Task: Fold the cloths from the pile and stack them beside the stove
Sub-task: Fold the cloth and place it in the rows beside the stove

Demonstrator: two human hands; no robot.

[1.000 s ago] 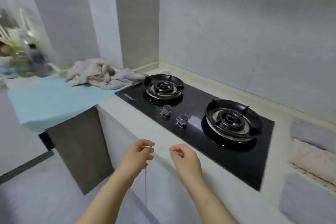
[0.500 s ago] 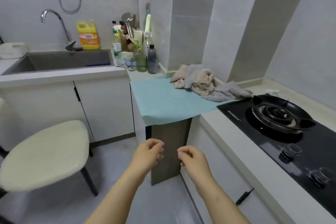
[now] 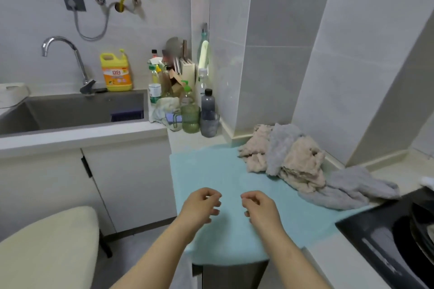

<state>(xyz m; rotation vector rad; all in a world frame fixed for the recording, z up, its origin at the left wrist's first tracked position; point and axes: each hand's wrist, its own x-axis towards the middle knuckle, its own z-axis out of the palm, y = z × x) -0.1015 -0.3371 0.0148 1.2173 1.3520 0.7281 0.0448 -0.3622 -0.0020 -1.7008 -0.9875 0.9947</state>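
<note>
Pile (image 3: 291, 159) right of centre unfolded — no stack visible | left hand (image 3: 199, 206), right hand (image 3: 260, 210) loosely curled, empty | folding seemingly ahead

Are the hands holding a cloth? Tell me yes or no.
No: left hand and right hand hover empty over the teal mat, apart from the cloth pile.

A recessed grey steel sink (image 3: 70, 110) sits in the white counter, with a curved chrome tap (image 3: 78, 61) and a yellow plastic detergent jug (image 3: 116, 73) behind it. Right of the sink, among crowded bottles, a green ribbed glass (image 3: 190, 118) stands beside a dark grey plastic bottle (image 3: 208, 103). A cream padded stool seat (image 3: 47, 248) is lower left.
</note>
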